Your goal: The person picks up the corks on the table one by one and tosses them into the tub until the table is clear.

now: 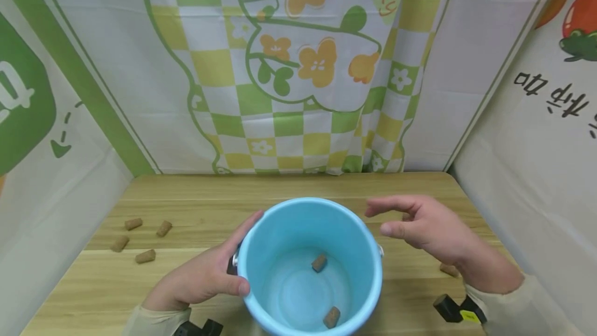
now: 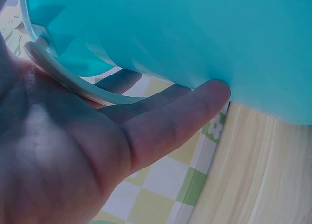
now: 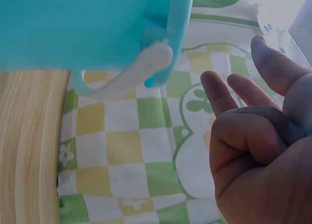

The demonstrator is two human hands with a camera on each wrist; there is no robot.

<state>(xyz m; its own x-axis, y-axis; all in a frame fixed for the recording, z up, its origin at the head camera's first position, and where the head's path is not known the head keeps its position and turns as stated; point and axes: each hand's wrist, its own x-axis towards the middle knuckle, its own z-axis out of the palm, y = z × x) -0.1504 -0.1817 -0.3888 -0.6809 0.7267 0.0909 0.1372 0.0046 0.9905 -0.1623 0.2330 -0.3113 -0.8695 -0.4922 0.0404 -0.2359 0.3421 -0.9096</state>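
A light blue bucket (image 1: 309, 202) stands on the wooden table, its open top facing me. Inside it lie two brown corks, one cork (image 1: 319, 263) towards the back and another cork (image 1: 331, 317) towards the front. My left hand (image 1: 210, 274) rests on the bucket's left side, thumb at the rim. In the left wrist view, straight fingers (image 2: 170, 121) touch the outer wall beside the pale handle (image 2: 73, 83). To the right of the bucket, my right hand (image 1: 431, 227) hovers apart from it and holds nothing, some fingers bent.
Several corks (image 1: 145, 256) lie scattered on the left of the table (image 1: 196, 196). One more cork (image 1: 449, 270) lies on the right, partly hidden by my right wrist. A patterned curtain (image 1: 289, 134) hangs behind the table's back edge, with printed cloth at both sides.
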